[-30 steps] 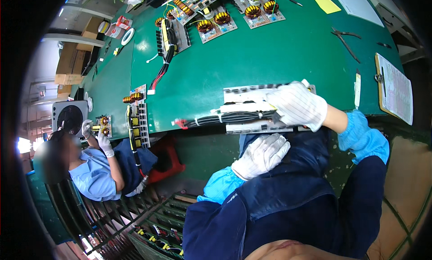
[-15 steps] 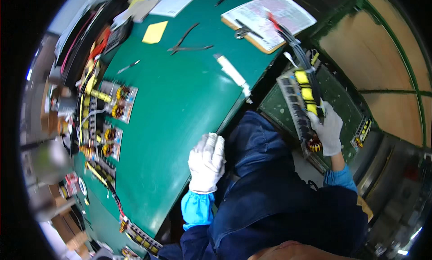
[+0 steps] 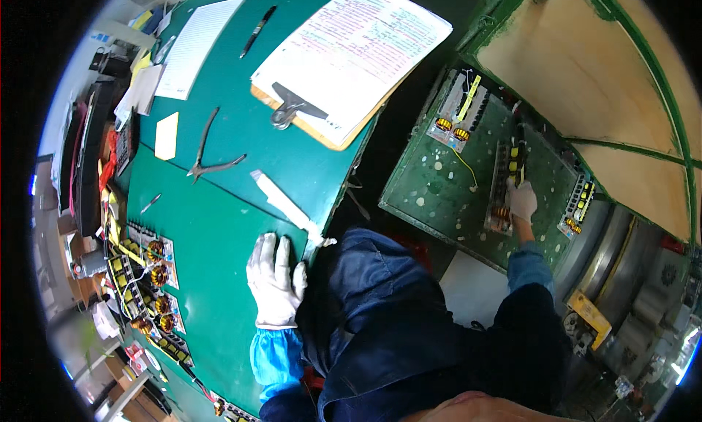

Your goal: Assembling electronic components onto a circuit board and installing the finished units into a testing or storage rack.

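Observation:
My left hand [image 3: 276, 279], in a white glove, rests on the green tabletop [image 3: 227, 232] near its edge, fingers stretched out and holding nothing. A white tube [image 3: 284, 204] lies just beyond its fingertips. Off to the right, my gloved right hand [image 3: 522, 201] grips the near part of a long circuit board [image 3: 499, 184] with yellow-wrapped parts, copper coils and a dark cable bundle. That board is down at the green, paint-spotted platform [image 3: 439, 195]; its underside is hidden. Two other circuit boards, one far left [image 3: 461, 111] and one right [image 3: 578, 204], lie on the same platform.
On the tabletop lie a clipboard with papers [image 3: 351, 64], pliers [image 3: 208, 155], a pen [image 3: 258, 32], a yellow note [image 3: 167, 135] and a lined pad [image 3: 199, 46]. Several circuit boards [image 3: 157, 265] crowd its left side. A green-framed panel [image 3: 585, 71] stands behind the platform.
My right hand has reached farther out and lowered the circuit board onto the platform. My left hand has shifted along the table edge, its fingers spreading. The view has turned to the right.

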